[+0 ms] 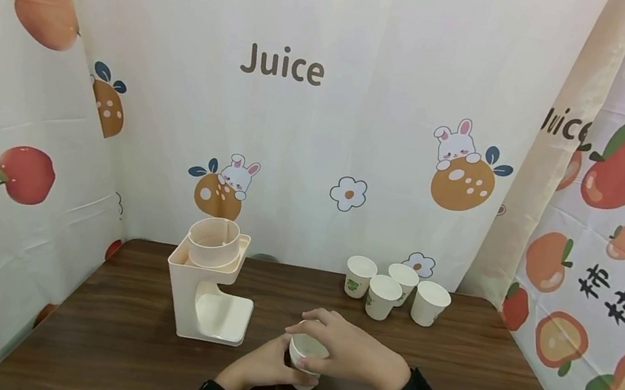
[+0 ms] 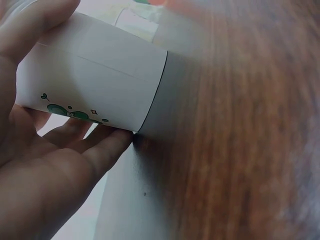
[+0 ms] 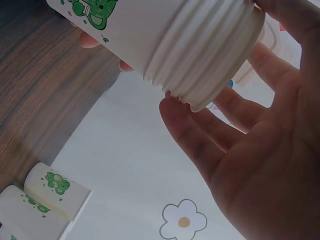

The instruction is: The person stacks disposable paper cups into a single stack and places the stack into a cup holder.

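Observation:
A nested stack of white paper cups (image 1: pixel 309 349) stands between both hands near the table's front middle, its several rims (image 3: pixel 205 55) bunched together in the right wrist view. My left hand (image 1: pixel 264 364) grips the body of the lowest cup (image 2: pixel 100 70), thumb on one side and fingers on the other, with a green print showing. The cup's base is close to the tabletop. From above, my right hand (image 1: pixel 351 350) holds the rims at the top of the stack, thumb near me and fingers around the far side.
Several single paper cups (image 1: pixel 359 276) stand upright at the back right of the brown wooden table (image 1: pixel 96 338). A cream-coloured machine (image 1: pixel 185 294) with a round top and a low base plate stands left of the hands. Printed curtains (image 1: pixel 309 139) hang behind and on both sides.

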Tool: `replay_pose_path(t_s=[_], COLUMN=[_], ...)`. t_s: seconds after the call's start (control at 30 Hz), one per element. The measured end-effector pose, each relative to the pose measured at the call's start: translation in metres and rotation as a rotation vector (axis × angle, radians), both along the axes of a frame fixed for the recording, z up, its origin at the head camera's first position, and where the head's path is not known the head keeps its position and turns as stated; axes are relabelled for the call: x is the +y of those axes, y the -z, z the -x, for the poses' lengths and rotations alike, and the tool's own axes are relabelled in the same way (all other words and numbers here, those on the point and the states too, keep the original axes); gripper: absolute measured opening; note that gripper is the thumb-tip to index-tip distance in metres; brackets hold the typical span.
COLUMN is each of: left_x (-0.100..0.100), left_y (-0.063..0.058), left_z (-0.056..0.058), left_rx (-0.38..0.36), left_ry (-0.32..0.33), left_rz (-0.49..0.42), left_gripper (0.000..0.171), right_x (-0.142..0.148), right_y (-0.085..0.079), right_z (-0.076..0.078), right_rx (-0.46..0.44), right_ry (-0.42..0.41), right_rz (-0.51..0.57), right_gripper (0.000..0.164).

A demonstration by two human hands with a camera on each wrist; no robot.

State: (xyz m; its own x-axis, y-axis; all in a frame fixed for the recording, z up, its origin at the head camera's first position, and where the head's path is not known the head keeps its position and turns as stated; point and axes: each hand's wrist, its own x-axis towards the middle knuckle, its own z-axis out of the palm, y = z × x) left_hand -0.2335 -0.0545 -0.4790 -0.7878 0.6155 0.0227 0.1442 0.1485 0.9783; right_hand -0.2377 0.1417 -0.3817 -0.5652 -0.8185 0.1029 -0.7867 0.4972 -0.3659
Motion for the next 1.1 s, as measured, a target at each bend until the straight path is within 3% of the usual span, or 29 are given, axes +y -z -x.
replay_pose_path(t_s=[0.53, 0.7, 1.1], left_x=[0.001, 0.002, 0.003], left_y=[0.004, 0.004, 0.003], left_z=[0.0, 0.0, 0.001], left_rx=[-0.008, 0.022, 0.022], left_ry=[-0.01, -0.051, -0.052], left_rz=[-0.03, -0.006, -0.008], left_gripper=[0.062, 0.068, 0.075], right_x=[0.002, 0.008, 0.035], right_y=[0.001, -0.003, -0.004], right_z=[0.0, 0.001, 0.013], right_rx=[-0.013, 0.029, 0.163], right_ry=[0.045, 0.075, 0.165], right_rz=[-0.012, -0.014, 0.007], right_gripper=[0.047, 0.049, 0.046])
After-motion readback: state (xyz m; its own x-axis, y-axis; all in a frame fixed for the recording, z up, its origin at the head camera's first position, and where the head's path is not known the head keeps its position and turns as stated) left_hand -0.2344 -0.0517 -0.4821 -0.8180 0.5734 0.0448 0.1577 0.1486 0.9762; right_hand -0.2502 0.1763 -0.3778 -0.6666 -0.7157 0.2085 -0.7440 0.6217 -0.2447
